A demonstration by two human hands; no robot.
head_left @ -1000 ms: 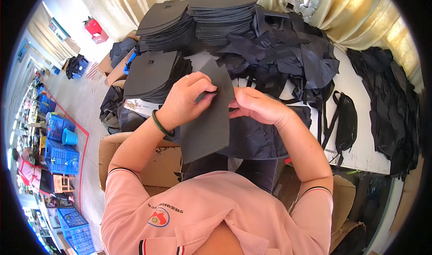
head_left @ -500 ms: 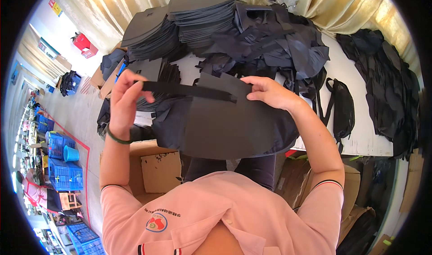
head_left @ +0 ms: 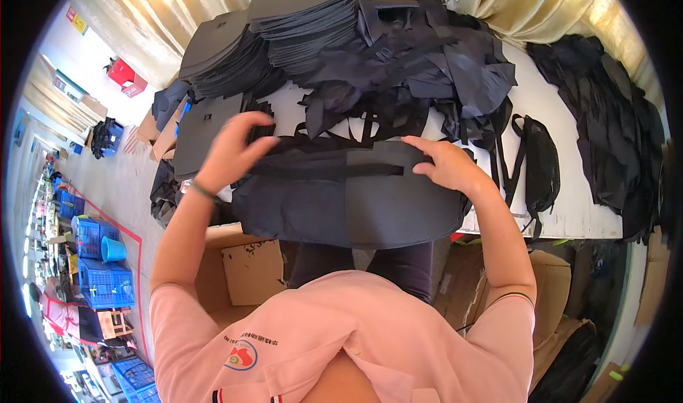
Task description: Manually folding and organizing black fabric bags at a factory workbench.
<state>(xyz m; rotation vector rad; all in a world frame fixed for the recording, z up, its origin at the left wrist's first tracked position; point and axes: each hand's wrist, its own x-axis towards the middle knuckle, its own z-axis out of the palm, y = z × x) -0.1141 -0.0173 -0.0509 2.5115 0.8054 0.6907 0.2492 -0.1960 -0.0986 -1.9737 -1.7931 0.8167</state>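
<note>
A dark grey stiff panel [head_left: 402, 207] with a cut-out at its top edge lies over the right part of a black fabric piece [head_left: 295, 204] at the table's near edge. My right hand [head_left: 452, 167] grips the panel's upper right edge, thumb on its face. A flat black strap [head_left: 370, 170] runs across the fabric and ends in the panel's slot, near my right thumb. My left hand [head_left: 238, 147] is raised over the left end of the fabric, beside a small stack of grey panels [head_left: 206, 129]. Its fingers are apart and hold nothing; it is slightly blurred.
Tall stacks of grey panels [head_left: 306, 22] stand at the back left. A heap of black fabric pieces [head_left: 427, 69] fills the back middle. A small black pouch [head_left: 541, 165] lies at the right, before more black fabric [head_left: 597, 125]. Below the table is a cardboard box [head_left: 249, 271].
My left hand has let go of the strap and opened. The panel has shifted right and lies lower over the black fabric, my right hand still on its edge.
</note>
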